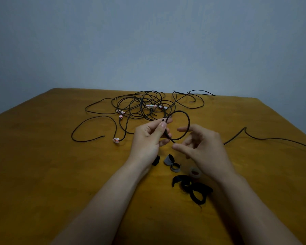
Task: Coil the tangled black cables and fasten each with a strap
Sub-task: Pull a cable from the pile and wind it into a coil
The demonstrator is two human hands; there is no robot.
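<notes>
A person's left hand (148, 138) pinches the free end of a black cable (189, 123) between thumb and curled fingers, the tip poking up just above the thumb. From that grip the cable bends into a single upright loop that stands between the two hands and bulges toward the right one. The right hand (203, 147) hangs just beside it with fingers loosely spread and gripping nothing, the index finger by the loop's right side and the thumb below its bottom curve; whether either touches the cable cannot be told. Past the top of the loop the cable runs away from the person into the tangle (143, 105) at the far middle of the table (42, 165), so the slack to be gathered lies straight ahead, beyond both hands. The right hand is the nearer to the open side of the loop and looks better placed to draw in the next turn while the left anchors the end. The straps (194, 190) lie on the near side, under and between the wrists. Only one turn is formed, so the coiling appears barely begun
</notes>
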